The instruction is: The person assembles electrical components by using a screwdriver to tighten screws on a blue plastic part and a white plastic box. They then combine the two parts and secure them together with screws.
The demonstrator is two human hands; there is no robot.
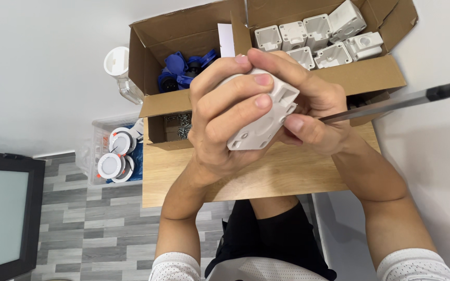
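Above a small wooden table (266,177) I hold a white plastic socket housing (264,122) in both hands. My left hand (222,117) wraps around its left side, fingers curled over the top. My right hand (308,104) grips the housing from the right and also holds a screwdriver (391,103), whose metal shaft and black handle stick out to the right. The screwdriver's tip is hidden behind the housing.
A cardboard box (363,78) at the table's back holds several white housings (316,36), blue plug parts (186,67) and a compartment of small screws (179,124). A clear bin (96,151) with round white fittings sits on the floor at left, next to a dark panel (1,213).
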